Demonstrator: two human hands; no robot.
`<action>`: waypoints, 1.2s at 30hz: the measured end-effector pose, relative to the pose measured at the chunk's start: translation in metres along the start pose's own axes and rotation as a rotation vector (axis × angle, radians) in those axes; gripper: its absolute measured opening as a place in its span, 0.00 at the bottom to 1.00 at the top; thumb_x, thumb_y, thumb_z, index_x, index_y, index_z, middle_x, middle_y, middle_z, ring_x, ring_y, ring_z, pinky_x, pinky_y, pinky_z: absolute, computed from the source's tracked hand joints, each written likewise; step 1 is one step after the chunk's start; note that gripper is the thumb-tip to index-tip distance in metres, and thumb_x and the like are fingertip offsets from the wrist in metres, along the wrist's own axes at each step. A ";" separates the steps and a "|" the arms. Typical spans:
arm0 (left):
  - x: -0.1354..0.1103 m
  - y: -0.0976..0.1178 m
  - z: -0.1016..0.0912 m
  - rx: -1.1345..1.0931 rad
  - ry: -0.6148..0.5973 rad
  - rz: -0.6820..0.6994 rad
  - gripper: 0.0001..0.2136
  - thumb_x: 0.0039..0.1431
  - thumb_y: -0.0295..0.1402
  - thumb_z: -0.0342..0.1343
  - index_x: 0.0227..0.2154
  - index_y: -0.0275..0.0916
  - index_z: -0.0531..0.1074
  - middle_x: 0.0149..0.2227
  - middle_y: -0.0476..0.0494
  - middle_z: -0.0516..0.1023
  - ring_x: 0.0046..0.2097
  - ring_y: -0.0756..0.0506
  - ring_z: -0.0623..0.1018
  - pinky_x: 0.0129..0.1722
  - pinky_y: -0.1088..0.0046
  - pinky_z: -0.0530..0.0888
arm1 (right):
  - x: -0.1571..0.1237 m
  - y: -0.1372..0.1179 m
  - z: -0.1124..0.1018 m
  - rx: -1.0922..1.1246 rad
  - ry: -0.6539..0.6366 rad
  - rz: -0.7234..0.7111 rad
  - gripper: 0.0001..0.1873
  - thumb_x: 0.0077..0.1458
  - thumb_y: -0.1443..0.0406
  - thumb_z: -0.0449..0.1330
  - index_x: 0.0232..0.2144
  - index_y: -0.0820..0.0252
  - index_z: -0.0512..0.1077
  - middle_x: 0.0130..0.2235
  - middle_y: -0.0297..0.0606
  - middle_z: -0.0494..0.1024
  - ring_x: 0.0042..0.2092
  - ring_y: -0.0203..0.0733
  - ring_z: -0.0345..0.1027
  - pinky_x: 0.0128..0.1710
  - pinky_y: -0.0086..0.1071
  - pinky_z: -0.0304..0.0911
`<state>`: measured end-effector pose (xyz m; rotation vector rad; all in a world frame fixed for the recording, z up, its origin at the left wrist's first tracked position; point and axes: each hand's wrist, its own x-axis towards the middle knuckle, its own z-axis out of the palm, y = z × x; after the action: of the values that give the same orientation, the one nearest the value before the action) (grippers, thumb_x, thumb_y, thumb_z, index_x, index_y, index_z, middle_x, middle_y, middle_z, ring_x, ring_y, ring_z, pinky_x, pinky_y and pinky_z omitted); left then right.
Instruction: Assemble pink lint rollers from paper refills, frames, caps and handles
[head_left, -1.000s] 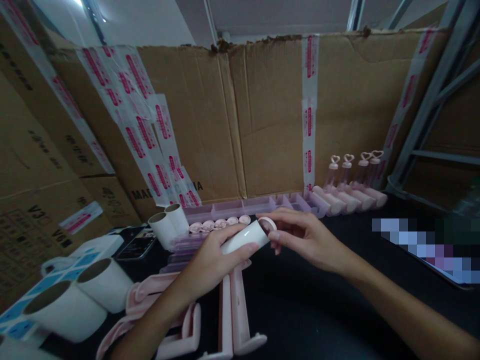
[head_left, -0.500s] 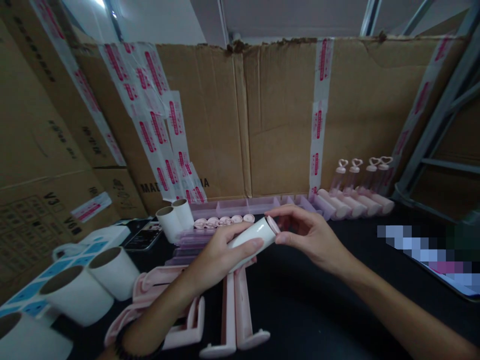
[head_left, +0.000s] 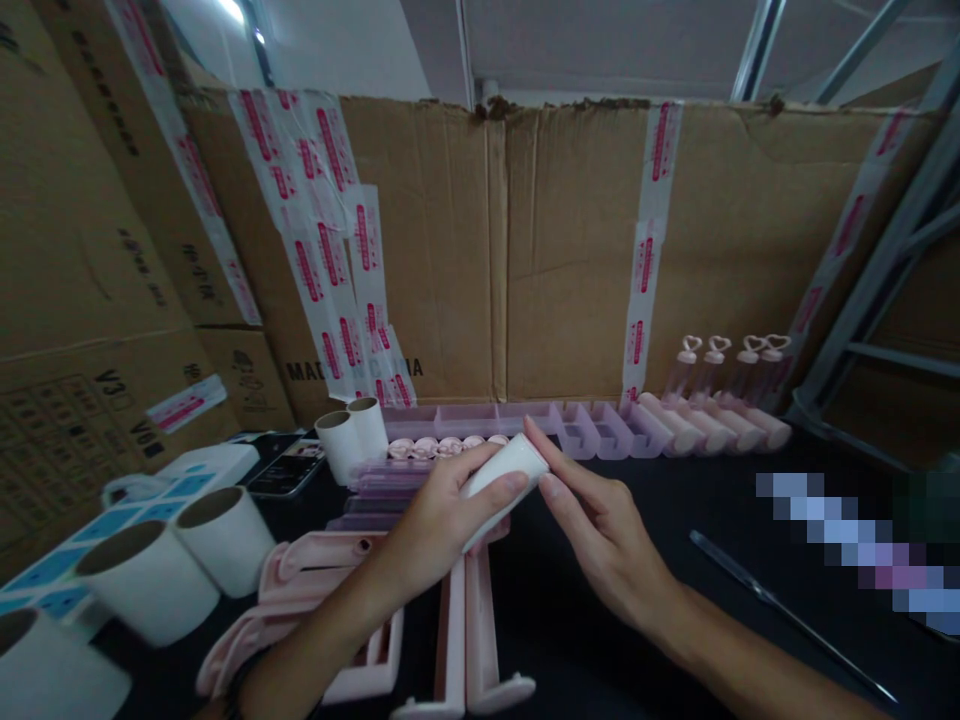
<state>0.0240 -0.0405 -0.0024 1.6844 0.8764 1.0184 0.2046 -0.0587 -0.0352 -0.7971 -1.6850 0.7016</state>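
Observation:
Around a white paper roll [head_left: 504, 478] my left hand [head_left: 450, 505] is closed, with its thumb lying along the near side. The roll is tilted, its far end up and to the right. My right hand [head_left: 600, 505] has its index finger and thumb at that upper end, set on either side of the rim. What lies inside the end is hidden. Under the roll lie long pink plastic handle pieces [head_left: 480, 640], partly covered by my left hand. More pink plastic parts [head_left: 300, 640] lie beneath my left forearm.
White rolls [head_left: 150, 580] stand at left beside a blue-and-white box and a phone [head_left: 289, 468]. Purple trays [head_left: 465, 418] line the cardboard wall [head_left: 427, 250]. Heart-topped pink pieces [head_left: 720, 425] are at the back right. A thin metal tool [head_left: 787, 610] lies at right.
The pink end piece that my right fingers pinched at the roll's end is out of sight. My right hand has shifted lower and its fingers are straighter. The view has moved, showing the metal tool.

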 end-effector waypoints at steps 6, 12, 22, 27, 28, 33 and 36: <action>-0.001 -0.005 0.005 -0.006 0.084 0.003 0.21 0.59 0.46 0.62 0.50 0.39 0.74 0.41 0.44 0.72 0.35 0.48 0.74 0.27 0.77 0.77 | 0.001 -0.001 0.001 -0.090 -0.009 0.014 0.27 0.70 0.57 0.51 0.68 0.49 0.58 0.66 0.37 0.67 0.65 0.47 0.63 0.67 0.46 0.55; 0.006 0.002 -0.010 -0.309 0.216 -0.031 0.21 0.62 0.51 0.56 0.49 0.40 0.69 0.29 0.48 0.75 0.18 0.53 0.68 0.10 0.83 0.58 | 0.004 0.005 0.016 -0.134 0.041 0.142 0.33 0.68 0.55 0.52 0.71 0.54 0.51 0.64 0.43 0.71 0.61 0.47 0.68 0.59 0.43 0.62; 0.013 -0.008 -0.025 -0.685 0.450 -0.135 0.18 0.63 0.48 0.54 0.34 0.34 0.72 0.25 0.45 0.76 0.20 0.51 0.73 0.16 0.78 0.66 | -0.010 -0.006 0.037 -0.625 -0.291 0.339 0.11 0.56 0.57 0.62 0.29 0.57 0.71 0.32 0.39 0.79 0.33 0.44 0.71 0.30 0.33 0.51; 0.012 -0.003 -0.022 -0.648 0.466 -0.142 0.17 0.63 0.46 0.54 0.35 0.34 0.73 0.26 0.44 0.76 0.21 0.50 0.74 0.17 0.78 0.67 | -0.007 -0.004 0.031 -0.620 -0.349 0.427 0.12 0.58 0.56 0.58 0.30 0.58 0.73 0.34 0.42 0.80 0.35 0.46 0.73 0.31 0.34 0.53; 0.011 -0.002 -0.021 -0.638 0.465 -0.142 0.17 0.64 0.46 0.53 0.35 0.34 0.73 0.26 0.44 0.77 0.21 0.50 0.74 0.17 0.77 0.67 | -0.006 -0.003 0.029 -0.619 -0.353 0.435 0.12 0.58 0.56 0.57 0.30 0.58 0.73 0.34 0.41 0.80 0.35 0.46 0.73 0.32 0.34 0.54; 0.011 -0.003 -0.019 -0.606 0.457 -0.133 0.17 0.64 0.45 0.53 0.37 0.34 0.72 0.28 0.45 0.77 0.21 0.50 0.74 0.17 0.77 0.67 | -0.004 -0.003 0.018 -0.677 -0.396 0.409 0.12 0.56 0.56 0.58 0.33 0.59 0.74 0.37 0.43 0.79 0.40 0.49 0.73 0.36 0.36 0.56; 0.010 -0.005 -0.018 -0.597 0.448 -0.113 0.16 0.63 0.45 0.55 0.37 0.34 0.71 0.28 0.45 0.77 0.21 0.50 0.74 0.18 0.77 0.67 | -0.005 -0.005 0.015 -0.742 -0.461 0.426 0.13 0.50 0.57 0.62 0.34 0.60 0.73 0.39 0.45 0.78 0.40 0.50 0.72 0.35 0.36 0.55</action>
<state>0.0110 -0.0233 -0.0011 0.9120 0.8239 1.4362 0.1902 -0.0664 -0.0376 -1.6463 -2.2638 0.5590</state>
